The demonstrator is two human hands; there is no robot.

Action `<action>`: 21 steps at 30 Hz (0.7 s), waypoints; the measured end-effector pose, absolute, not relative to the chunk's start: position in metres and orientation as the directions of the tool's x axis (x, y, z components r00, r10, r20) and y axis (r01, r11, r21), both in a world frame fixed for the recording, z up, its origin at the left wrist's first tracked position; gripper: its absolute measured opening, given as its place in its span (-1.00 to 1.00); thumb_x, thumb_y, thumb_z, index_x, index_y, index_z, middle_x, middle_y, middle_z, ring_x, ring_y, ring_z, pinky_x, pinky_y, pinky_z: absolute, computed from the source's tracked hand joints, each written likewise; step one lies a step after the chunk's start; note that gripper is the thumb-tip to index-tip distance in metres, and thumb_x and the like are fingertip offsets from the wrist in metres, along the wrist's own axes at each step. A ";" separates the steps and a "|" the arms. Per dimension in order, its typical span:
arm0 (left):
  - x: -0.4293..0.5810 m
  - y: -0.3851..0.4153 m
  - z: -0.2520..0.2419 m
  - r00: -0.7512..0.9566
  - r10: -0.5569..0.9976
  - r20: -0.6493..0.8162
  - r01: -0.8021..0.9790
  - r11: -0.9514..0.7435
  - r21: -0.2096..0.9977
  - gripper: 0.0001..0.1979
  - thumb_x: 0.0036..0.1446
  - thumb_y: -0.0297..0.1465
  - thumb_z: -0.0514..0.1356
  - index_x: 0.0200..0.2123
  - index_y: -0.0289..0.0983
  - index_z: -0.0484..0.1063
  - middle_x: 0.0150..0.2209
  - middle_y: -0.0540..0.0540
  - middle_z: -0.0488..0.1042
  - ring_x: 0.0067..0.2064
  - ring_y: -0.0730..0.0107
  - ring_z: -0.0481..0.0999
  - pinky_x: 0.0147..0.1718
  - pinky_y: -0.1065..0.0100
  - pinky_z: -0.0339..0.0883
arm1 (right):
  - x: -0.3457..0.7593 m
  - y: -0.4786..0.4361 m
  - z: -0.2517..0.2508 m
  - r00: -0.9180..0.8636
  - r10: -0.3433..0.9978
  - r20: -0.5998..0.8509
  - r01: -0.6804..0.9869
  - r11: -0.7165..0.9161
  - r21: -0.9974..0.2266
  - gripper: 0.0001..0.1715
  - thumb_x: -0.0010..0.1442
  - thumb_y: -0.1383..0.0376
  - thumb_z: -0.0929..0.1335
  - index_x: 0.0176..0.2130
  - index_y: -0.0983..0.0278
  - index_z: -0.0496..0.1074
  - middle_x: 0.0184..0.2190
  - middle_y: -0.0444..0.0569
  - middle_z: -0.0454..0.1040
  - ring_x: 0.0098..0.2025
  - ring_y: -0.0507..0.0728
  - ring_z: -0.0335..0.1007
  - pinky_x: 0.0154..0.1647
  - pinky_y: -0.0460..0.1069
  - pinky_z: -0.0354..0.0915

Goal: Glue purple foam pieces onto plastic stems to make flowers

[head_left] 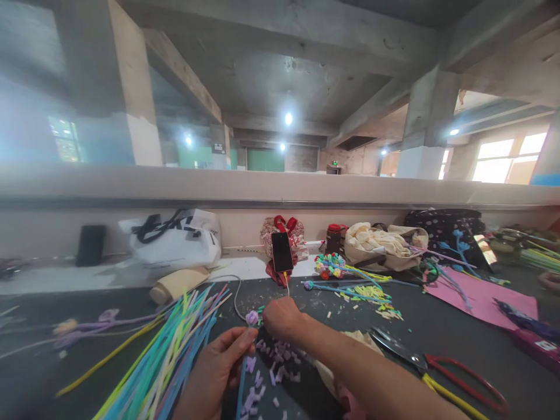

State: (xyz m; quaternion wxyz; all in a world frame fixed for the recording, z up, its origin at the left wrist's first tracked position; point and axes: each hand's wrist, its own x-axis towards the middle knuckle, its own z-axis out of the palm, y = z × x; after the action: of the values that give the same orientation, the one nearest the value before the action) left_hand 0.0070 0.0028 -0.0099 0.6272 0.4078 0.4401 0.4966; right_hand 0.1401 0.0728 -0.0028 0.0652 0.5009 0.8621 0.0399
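Note:
My left hand (225,361) pinches a blue fuzzy pipe-cleaner stem (240,385) topped by a small purple flower head (251,318). Just right of the flower, my right hand (281,318) is curled closed with its back toward me; whatever its fingers hold is hidden. Many short lilac pieces (280,356) lie scattered on the dark tabletop below both hands. To the left of my left hand fans a big bundle of long pipe cleaners (170,344) in green, blue, yellow and white.
Red-handled scissors (424,364) lie right of my forearm. Behind my hands a phone (282,252) leans on a patterned bag, its cable plugged in. Finished-looking colourful flowers (330,265), yellow pieces (371,293) and a pink sheet (481,297) lie right. A white bag (175,242) stands back left.

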 end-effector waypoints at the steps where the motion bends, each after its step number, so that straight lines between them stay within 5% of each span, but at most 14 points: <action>1: 0.007 0.003 -0.010 0.120 0.982 -0.145 -0.266 0.172 0.948 -0.74 -0.27 -0.24 0.30 -0.57 -0.29 0.36 -0.66 0.10 0.29 -0.68 0.63 0.21 -0.72 0.58 0.00 | 0.138 0.072 -0.003 -0.472 0.877 -0.087 0.867 0.480 0.131 -0.71 0.19 0.28 0.26 -0.07 0.31 0.28 -0.11 0.01 0.34 -0.19 0.13 0.35 -0.23 0.10 0.32; 9: 0.007 0.001 -0.006 0.124 0.975 -0.183 -0.290 0.211 0.933 -0.70 -0.30 -0.22 0.31 -0.56 -0.29 0.34 -0.68 0.14 0.25 -0.71 0.70 0.11 -0.74 0.61 -0.09 | 0.135 0.071 0.001 -0.383 0.915 -0.123 0.912 0.396 0.104 -0.71 0.19 0.28 0.26 -0.08 0.32 0.29 -0.11 0.00 0.34 -0.18 0.13 0.35 -0.22 0.10 0.32; 16: 0.002 0.002 -0.005 0.104 0.988 -0.113 -0.286 0.139 0.948 -0.69 -0.24 -0.18 0.27 -0.59 -0.31 0.33 -0.67 0.11 0.25 -0.70 0.70 0.09 -0.75 0.59 -0.12 | 0.162 0.081 0.009 -0.426 0.905 -0.004 0.905 0.426 -0.007 -0.71 0.20 0.28 0.25 -0.06 0.30 0.28 -0.09 0.01 0.33 -0.16 0.13 0.34 -0.20 0.11 0.31; 21: 0.005 -0.001 -0.003 0.060 0.992 -0.110 -0.272 0.122 0.955 -0.72 -0.26 -0.22 0.29 -0.59 -0.31 0.34 -0.66 0.11 0.28 -0.70 0.71 0.08 -0.75 0.59 -0.13 | 0.173 0.080 0.006 -0.482 0.873 -0.073 0.876 0.480 -0.042 -0.75 0.19 0.28 0.26 -0.11 0.30 0.32 -0.11 -0.01 0.35 -0.18 0.12 0.34 -0.22 0.08 0.31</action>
State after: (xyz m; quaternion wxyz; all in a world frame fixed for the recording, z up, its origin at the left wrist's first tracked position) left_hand 0.0048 -0.0011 -0.0026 0.6040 0.4064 0.4429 0.5233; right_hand 0.1731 0.0800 0.0056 0.0206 0.5086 0.8599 -0.0367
